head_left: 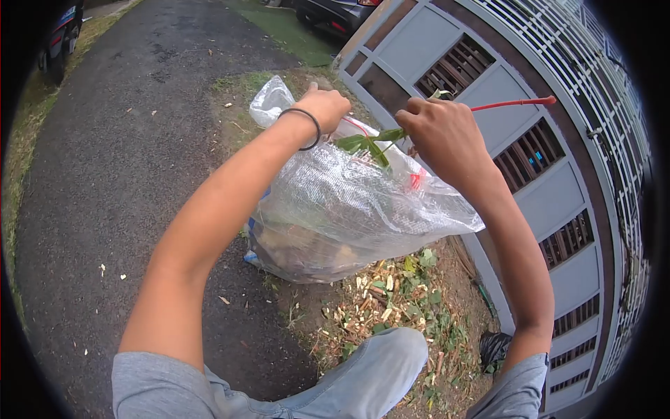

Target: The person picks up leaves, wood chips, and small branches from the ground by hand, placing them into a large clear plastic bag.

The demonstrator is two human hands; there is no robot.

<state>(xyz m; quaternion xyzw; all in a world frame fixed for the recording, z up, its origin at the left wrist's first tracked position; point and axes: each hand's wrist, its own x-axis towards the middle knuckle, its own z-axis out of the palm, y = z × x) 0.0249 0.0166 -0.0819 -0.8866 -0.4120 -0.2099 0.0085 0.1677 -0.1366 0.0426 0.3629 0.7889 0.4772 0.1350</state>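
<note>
A large clear plastic bag [363, 195] stands on the ground in front of me, with brownish contents showing through its lower part. My left hand [324, 108], with a black band at the wrist, is closed on the bag's upper edge; its fingertips are mostly hidden. Across the bag's mouth, my right hand [443, 136] is closed around a leafy stalk. Its red stem [520, 104] sticks out to the right of the fist, and green leaves [371, 145] hang over the opening on the other side. A small red piece [416, 180] shows at the bag's right side.
Wood chips and cut leaves [398, 293] cover the ground near my knee [391, 356]. A black plastic bag [494, 349] lies by the grey gate [481, 91] on the right. Asphalt [125, 181] runs along the left. A parked car [338, 15] stands behind.
</note>
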